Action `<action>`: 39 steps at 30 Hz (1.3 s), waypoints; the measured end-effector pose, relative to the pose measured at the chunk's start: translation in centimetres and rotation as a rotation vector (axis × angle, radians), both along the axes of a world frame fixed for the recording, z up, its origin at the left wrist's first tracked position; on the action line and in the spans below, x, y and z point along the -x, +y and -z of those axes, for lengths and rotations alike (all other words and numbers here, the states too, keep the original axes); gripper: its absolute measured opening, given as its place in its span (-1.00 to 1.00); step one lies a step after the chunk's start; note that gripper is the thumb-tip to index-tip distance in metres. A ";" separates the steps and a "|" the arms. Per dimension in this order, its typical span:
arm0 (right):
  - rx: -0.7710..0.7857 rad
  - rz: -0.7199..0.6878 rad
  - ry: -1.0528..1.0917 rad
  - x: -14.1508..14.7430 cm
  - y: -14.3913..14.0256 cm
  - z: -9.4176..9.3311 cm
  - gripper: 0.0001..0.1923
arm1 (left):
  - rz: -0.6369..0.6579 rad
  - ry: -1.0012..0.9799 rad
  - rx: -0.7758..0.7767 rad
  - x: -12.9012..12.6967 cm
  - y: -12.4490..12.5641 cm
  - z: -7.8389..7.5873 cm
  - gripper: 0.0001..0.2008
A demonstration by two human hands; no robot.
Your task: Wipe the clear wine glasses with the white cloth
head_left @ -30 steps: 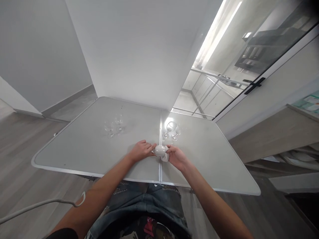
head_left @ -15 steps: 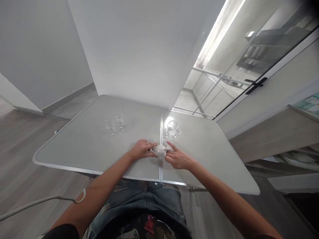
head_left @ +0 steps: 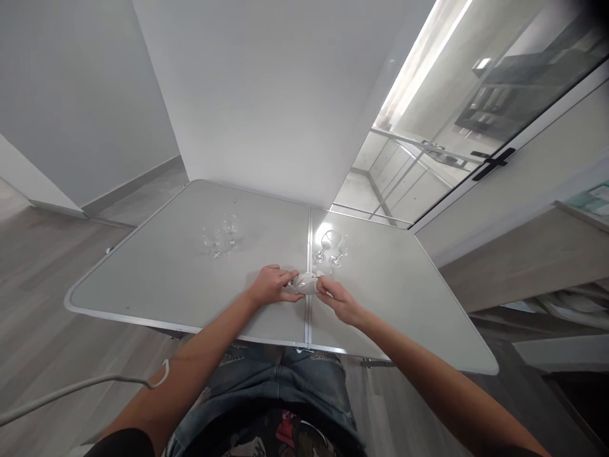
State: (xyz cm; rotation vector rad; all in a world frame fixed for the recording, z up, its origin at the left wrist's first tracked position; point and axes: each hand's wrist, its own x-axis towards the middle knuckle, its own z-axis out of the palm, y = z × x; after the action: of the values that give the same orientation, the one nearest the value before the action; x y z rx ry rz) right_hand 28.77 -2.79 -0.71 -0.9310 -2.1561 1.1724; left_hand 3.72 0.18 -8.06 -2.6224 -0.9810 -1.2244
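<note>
1. Left hand: rests low over the bench, fingers curled; the grip is closed on the left end of a small glass.
2. Right hand: meets the left hand from the other side, fingers closed on a white cloth bunched around the glass.
3. Glass: held between the two hands, lying sideways, just above the middle seam of the bench. Mostly covered; its exact shape cannot be told.
4. Cloth: white, wrapped about the glass, pressed by the fingers of the right hand.
5. Bench: grey folding top with a pale metal rim and a seam down the middle, set against a white wall panel.
6. Pair of stemmed glasses, left: clear, upright, side by side on the left half of the bench, well apart from the hands.
7. Pair of stemmed glasses, right: clear, upright, close together on the right half just beyond the seam, near the hands, in bright glare.
8. Cable: pale, looping over the wood floor at lower left.
9. Glass door: at right, with a black handle.
10. Jeans: blue, on the person's lap, below the near edge of the bench.
</note>
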 end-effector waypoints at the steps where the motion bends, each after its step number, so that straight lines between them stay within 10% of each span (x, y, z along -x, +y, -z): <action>1: 0.144 0.065 0.098 0.3 -0.1 -0.1 -0.80 | -0.006 0.014 -0.018 0.0 0.0 0.0 -0.50; 5: 0.606 0.319 0.442 1.5 -0.5 -0.4 -0.70 | -0.047 0.094 -0.133 -0.1 -0.1 -0.1 -0.51; 9: 0.686 0.509 0.540 2.7 -1.2 -0.3 -0.63 | -0.053 0.148 -0.220 -0.3 -0.1 -0.2 -0.53; 13: 0.371 0.382 0.386 2.6 -1.7 0.3 -0.67 | -0.060 0.045 -0.098 0.1 0.0 -0.3 -0.51; 19: -0.286 -0.169 -0.131 -0.2 -0.7 0.4 -0.89 | 0.120 -0.018 0.072 0.4 -0.1 -0.5 -0.48; 25: -0.518 -0.536 -0.277 -1.8 2.2 -2.2 -0.77 | 0.198 -0.023 0.205 -0.2 -0.3 -0.5 -0.48; 32: -0.423 -0.450 -0.215 -1.2 1.4 -0.2 -0.76 | 0.172 0.034 0.141 0.0 0.0 0.2 -0.48; 39: 0.218 0.179 0.192 1.0 -1.0 1.7 -0.68 | 0.098 0.041 0.031 0.0 0.1 0.1 -0.49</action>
State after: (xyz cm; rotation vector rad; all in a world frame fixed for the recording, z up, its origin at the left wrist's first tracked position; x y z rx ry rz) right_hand 27.75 -3.80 -2.36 -1.0340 -1.7811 1.3647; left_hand 3.68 0.26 -8.19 -2.7386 -0.8814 -1.1785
